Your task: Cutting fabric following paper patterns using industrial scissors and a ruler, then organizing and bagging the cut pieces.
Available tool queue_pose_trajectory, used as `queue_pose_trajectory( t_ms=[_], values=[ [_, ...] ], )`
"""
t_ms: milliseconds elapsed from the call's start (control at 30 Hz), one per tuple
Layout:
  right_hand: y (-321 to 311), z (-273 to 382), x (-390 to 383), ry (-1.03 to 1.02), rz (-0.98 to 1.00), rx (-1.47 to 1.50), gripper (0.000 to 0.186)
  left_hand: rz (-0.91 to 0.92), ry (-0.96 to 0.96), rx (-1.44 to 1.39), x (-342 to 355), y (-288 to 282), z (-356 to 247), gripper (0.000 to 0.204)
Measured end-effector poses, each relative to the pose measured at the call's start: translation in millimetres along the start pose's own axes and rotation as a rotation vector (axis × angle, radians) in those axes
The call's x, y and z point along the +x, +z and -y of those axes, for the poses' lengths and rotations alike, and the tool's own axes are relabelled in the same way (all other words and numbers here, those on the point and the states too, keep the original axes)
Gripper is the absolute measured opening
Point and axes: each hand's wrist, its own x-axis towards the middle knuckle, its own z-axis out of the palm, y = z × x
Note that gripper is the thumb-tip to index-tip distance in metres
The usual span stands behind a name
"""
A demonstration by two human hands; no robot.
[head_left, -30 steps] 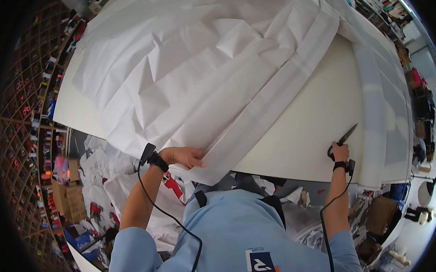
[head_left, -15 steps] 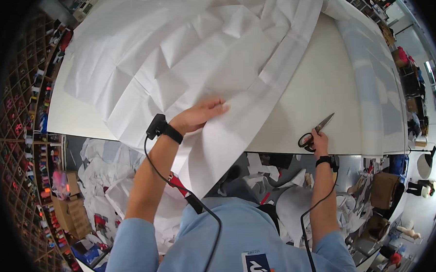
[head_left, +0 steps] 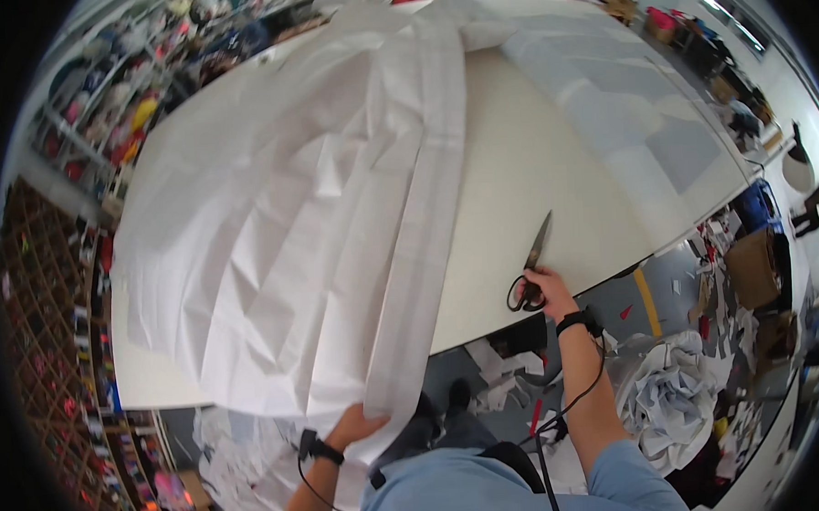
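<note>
A large, creased sheet of white paper [head_left: 326, 223] spreads over the left and middle of the table and hangs past its near edge. At that hanging edge, close to my body, my left hand [head_left: 358, 426] is closed on the paper, with its fingertips partly hidden. My right hand [head_left: 546, 292] grips the black handles of a pair of scissors [head_left: 540, 239] over the near right part of the table. The blades look closed and point away from me, apart from the sheet.
The pale table [head_left: 502, 187] shows between the sheet and layered translucent sheets [head_left: 594, 92] at the right. Paper scraps lie on the floor, with a crumpled white heap [head_left: 671, 395] at right. Spool racks [head_left: 49, 271] stand on the left, and a cardboard box [head_left: 755, 268] at far right.
My left hand has drawn the paper's near edge back toward my body, leaving the sheet in long folds. My right hand still holds the scissors. The view has turned and shows more of the room.
</note>
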Motion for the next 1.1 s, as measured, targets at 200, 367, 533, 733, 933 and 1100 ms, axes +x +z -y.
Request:
queue_pose_trajectory(
  t_ms=[200, 367, 533, 733, 933, 1100],
  values=[
    [18, -27, -75, 0.060, 0.175, 1.126, 0.048, 0.420, -0.195, -0.671, 0, -26, -25, 0.056],
    [55, -87, -132, 0.098, 0.147, 0.789, 0.038, 0.441, -0.146, -1.137, 25, -41, 70, 0.061],
    [105, -153, -201, 0.121, 0.205, 0.461, 0.036, 0.352, -0.041, -0.791, 69, 10, 80, 0.063],
    [227, -216, -218, -0.033, 0.043, 0.067, 0.050, 0.543, 0.143, -0.545, 80, 54, 81, 0.066],
    [280, -229, -218, -0.172, -0.243, -0.353, 0.075, 0.566, 0.010, -1.047, 91, 56, 118, 0.056],
    [286, -238, -234, -0.288, -0.444, -0.625, 0.077, 0.587, -0.286, -1.384, 45, 51, 75, 0.043]
  ],
)
